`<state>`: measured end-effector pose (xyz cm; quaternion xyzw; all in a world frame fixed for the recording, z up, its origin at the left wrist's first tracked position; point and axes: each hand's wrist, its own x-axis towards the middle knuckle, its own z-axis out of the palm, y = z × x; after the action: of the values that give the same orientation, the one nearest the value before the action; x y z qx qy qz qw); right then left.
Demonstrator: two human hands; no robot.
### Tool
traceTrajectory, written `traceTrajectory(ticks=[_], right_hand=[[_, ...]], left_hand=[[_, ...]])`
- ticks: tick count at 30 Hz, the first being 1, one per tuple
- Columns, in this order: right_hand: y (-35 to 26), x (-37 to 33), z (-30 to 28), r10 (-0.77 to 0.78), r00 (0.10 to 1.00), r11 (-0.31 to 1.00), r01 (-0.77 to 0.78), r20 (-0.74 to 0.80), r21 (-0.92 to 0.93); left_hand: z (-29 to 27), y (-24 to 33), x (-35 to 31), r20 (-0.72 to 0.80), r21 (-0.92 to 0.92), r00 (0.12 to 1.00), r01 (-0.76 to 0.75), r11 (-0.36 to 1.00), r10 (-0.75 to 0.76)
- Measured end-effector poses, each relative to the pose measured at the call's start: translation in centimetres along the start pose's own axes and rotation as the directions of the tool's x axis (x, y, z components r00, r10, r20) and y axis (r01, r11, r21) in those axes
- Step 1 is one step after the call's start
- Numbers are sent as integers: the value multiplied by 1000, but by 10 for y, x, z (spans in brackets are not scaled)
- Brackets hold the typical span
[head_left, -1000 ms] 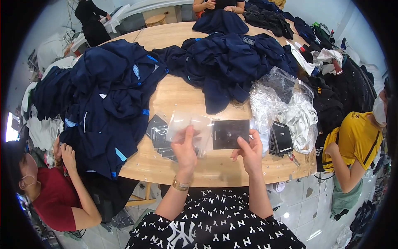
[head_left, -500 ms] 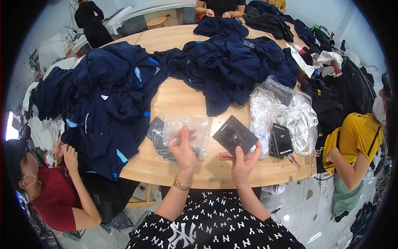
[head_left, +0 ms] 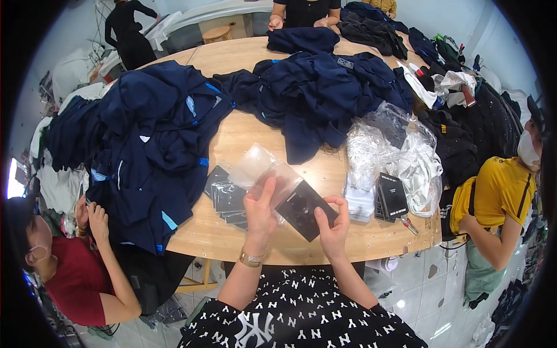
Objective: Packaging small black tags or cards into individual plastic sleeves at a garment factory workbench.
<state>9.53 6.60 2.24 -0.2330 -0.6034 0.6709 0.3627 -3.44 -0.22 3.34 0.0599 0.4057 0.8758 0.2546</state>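
Note:
My left hand [head_left: 260, 206] grips a clear plastic bag [head_left: 253, 164], thumb on top, fingers behind it. A square black card [head_left: 306, 210] is pinched at its lower right side by my right hand [head_left: 333, 226]. The card's upper left edge meets the bag's opening and seems partly inside; how deep I cannot tell. Left of my left hand, a loose stack of dark cards [head_left: 227, 196] lies on the table, some seemingly in clear bags. To the right of my right hand stands a pile of black printed tags [head_left: 393, 196].
Dark navy garments [head_left: 331, 93] heap across the wooden table [head_left: 255, 129] and its left side [head_left: 156, 127]. Plastic-wrapped white bundles [head_left: 394, 151] and a small snipping tool [head_left: 409, 225] lie on the right. People sit at left [head_left: 81, 278] and right [head_left: 499, 191]; others work beyond.
My right hand has brought the black card leftward and down to the bag's mouth. The bag has tilted in my left hand toward the card.

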Motion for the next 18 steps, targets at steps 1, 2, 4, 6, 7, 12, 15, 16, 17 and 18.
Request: traceTrajectory(ticks=[1, 2, 4, 6, 7, 12, 15, 16, 17, 18], right_hand=[[-4, 2, 2, 12, 1000, 1000, -12, 8, 29], [-7, 4, 3, 24, 1000, 998, -25, 16, 58], [-13, 6, 2, 49, 998, 997, -53, 49, 65], [-14, 8, 1, 73, 994, 994, -79, 83, 72], [-13, 9, -1, 89, 991, 992, -98, 99, 81], [-14, 12, -5, 116, 987, 989, -125, 115, 76], [-13, 14, -6, 129, 984, 985, -141, 125, 97], [-14, 14, -6, 124, 985, 987, -135, 124, 86], [-15, 14, -7, 119, 985, 989, -129, 121, 75], [-15, 15, -7, 116, 986, 989, -125, 120, 75]], left_hand=[[-2, 1, 1, -3, -6, 999, 52, 999, -52], [-3, 1, 2, -6, -12, 995, 104, 994, -104], [-8, 1, 4, -2, -16, 993, 122, 992, -122], [-9, 3, 4, 2, -19, 990, 138, 990, -138], [-9, 2, 5, 0, -32, 988, 157, 987, -157], [-3, 6, 5, 30, -67, 977, 214, 974, -213], [-3, 6, 9, 58, -96, 969, 245, 965, -241], [-3, 6, 9, 67, -93, 970, 239, 966, -234], [-2, 6, 10, 75, -89, 971, 234, 968, -228], [-2, 5, 10, 79, -89, 971, 234, 968, -227]])
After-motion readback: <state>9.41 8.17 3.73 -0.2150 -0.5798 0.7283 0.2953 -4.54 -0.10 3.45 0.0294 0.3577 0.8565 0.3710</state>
